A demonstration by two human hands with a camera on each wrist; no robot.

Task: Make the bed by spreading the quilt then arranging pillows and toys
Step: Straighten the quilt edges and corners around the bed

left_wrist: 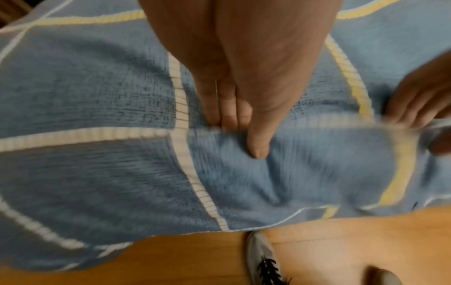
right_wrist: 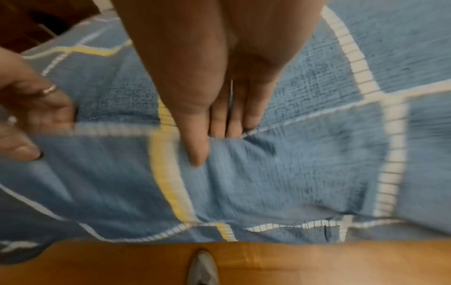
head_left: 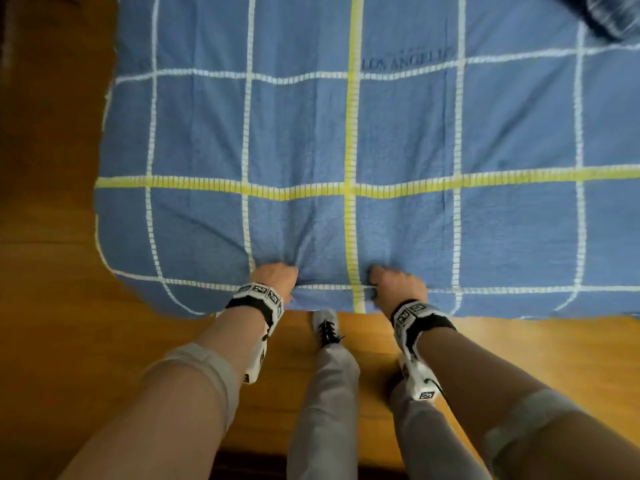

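Observation:
A blue quilt (head_left: 311, 140) with white and yellow grid lines lies spread over the bed and hangs over its near edge. My left hand (head_left: 277, 277) grips a fold of the quilt at that near edge, left of the yellow stripe. My right hand (head_left: 394, 282) grips the same edge just right of the stripe. In the left wrist view the thumb and fingers of the left hand (left_wrist: 241, 123) pinch the cloth (left_wrist: 97, 96). The right wrist view shows the right hand (right_wrist: 214, 131) pinching the quilt (right_wrist: 305, 164) the same way. No pillows or toys are in view.
A wooden floor (head_left: 519, 358) runs along the near side and the left of the bed. My grey-trousered legs and a white laced shoe (head_left: 326, 325) stand close to the quilt's hanging edge. A dark striped cloth (head_left: 606, 15) lies at the bed's far right corner.

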